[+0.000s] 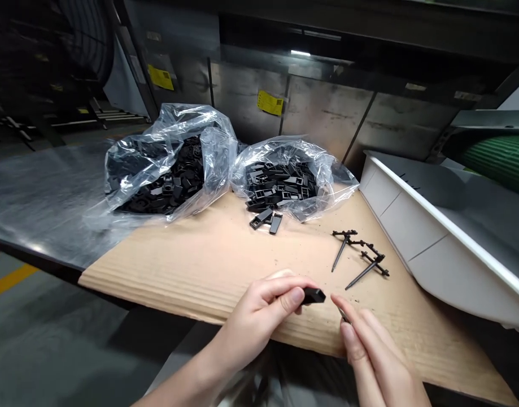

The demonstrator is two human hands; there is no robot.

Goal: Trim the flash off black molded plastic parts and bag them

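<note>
Head view. Work surface seen from above, the person's forearms entering from the bottom edge.

Left hand (254,316): closed on a black plastic block (313,295), pinched between thumb and fingers, its end sticking out past the thumb. Right hand (371,353): fingers together, a thin dark pin (344,314) showing at the fingertips, most of it hidden by them. The hands are apart but close, the pin's tip just beside the block, not touching it as far as can be seen. Both are held over the near edge of a corrugated cardboard sheet (208,282).

On the cardboard, up and to the right of the hands: two black plastic runners with dark spikes (361,254), lying close together, loose specks scattered around them. Further up, two flat black slotted parts (265,221) lie just outside the mouth of an open clear plastic bag (284,181) full of the same sort of part. A second clear bag (170,169), heaped with black parts, sits beside it to the left.

Steel tabletop (43,192) at left, under that bag's edge. White bin (428,226) along the right side. Green ribbed roller (496,161) beyond it. Metal panels with yellow labels (270,103) behind.
</note>
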